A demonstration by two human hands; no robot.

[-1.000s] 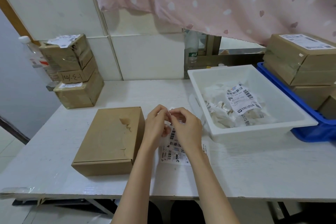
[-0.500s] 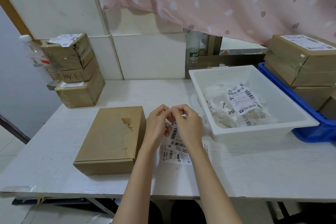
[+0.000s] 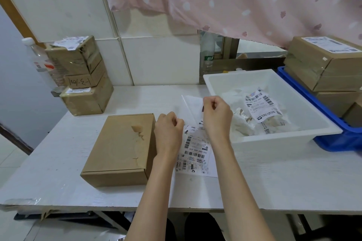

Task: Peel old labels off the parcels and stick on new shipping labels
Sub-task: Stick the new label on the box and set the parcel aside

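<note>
- Since the earlier frames both hands have drawn apart; they were pinched together over the label sheets, now the right has lifted up and away.
- Left hand [image 3: 168, 133], fingers curled, seems to pinch the new label [image 3: 188, 139] at its edge, low, beside the parcel [image 3: 119, 148]; exact grip hidden.
- Right hand [image 3: 216, 115] pinches the translucent backing sheet [image 3: 191, 107], raised — likely stripping it to bare the adhesive.
- Label sheets [image 3: 195, 159] lie on the table [image 3: 274, 182] just right of the parcel, within reach.
- Parcel top shows torn patch: old label looks already off.
- White bin [image 3: 284, 135] far right holds discarded labels.
</note>
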